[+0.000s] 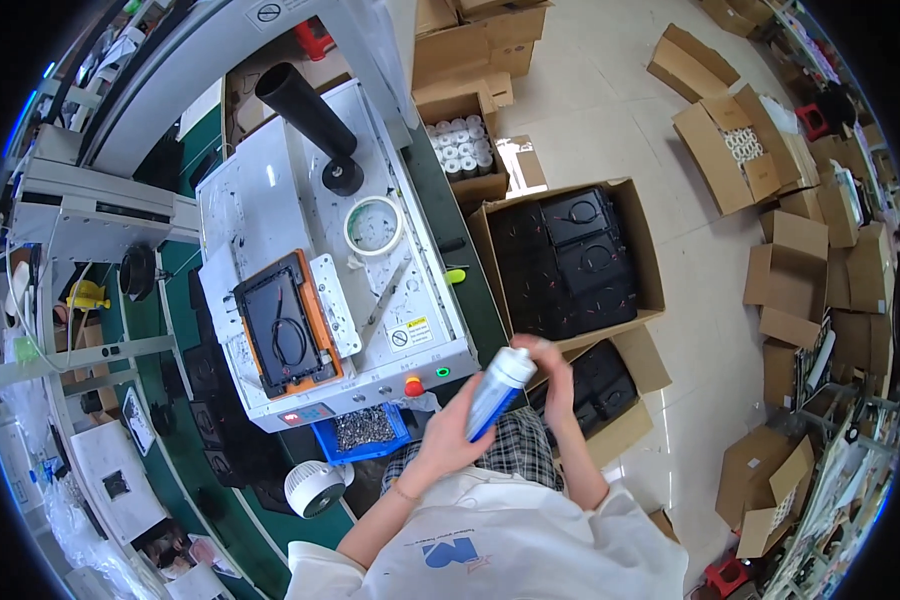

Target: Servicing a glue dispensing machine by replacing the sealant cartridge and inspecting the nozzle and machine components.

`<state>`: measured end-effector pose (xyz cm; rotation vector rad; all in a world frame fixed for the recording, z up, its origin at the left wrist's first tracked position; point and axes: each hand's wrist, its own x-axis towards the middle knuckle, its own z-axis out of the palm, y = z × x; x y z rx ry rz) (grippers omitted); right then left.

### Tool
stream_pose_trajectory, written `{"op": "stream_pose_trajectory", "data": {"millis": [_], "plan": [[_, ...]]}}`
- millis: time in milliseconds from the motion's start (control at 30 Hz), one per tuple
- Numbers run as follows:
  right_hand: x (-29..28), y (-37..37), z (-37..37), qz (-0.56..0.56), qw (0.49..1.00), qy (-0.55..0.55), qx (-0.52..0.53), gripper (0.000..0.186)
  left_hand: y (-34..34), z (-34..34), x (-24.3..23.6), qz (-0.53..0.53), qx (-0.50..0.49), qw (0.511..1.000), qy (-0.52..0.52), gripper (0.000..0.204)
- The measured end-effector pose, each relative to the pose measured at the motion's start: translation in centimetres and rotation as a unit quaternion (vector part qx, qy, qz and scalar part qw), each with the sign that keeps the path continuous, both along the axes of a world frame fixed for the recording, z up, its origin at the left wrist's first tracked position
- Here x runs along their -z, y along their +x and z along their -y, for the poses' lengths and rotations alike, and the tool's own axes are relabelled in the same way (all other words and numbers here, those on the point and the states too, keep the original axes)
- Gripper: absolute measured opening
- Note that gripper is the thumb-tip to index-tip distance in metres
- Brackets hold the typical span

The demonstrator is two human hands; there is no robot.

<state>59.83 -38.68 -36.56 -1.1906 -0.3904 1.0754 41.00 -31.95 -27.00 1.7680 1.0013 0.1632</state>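
Tube, lower centre of frame, probably stiff, slick; left grip is clasping its body, likely best hold; right grip: cannot tell.

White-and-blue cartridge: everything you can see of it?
The cartridge is a cylinder, apparently plastic, white with blue along its side and a narrower white end. It is held tilted, narrow end toward the picture's upper right, appearing just beyond the near right corner of the white machine. The left hand grips its lower part; the right hand is at the narrow end, contact unclear.
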Motion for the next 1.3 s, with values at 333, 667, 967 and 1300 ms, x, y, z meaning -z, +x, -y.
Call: {"op": "stream_pose_trajectory", "data": {"millis": [333, 667, 967, 1300], "plan": [[5.8, 3.5, -21.2, 0.573, 0.794, 0.013, -0.202, 0.015, -7.6, 5.7, 1.5, -0.219, 0.014, 0.975, 0.038, 0.076], [7.8, 1.5, -19.1, 0.594, 0.776, 0.033, -0.209, 0.026, -8.6, 9.0, 3.1, -0.251, -0.037, 0.967, -0.002, 0.077], [7.9, 2.8, -15.5, 0.625, 0.757, 0.110, -0.158, 0.016, -8.1, 7.8, 7.4, -0.163, 0.036, 0.986, 0.011, 0.075], [6.2, 7.0, -3.7, 0.511, 0.858, 0.009, -0.054, 0.016, -4.0, 5.2, 11.0, -0.159, -0.012, 0.986, 0.040, 0.074]]}}
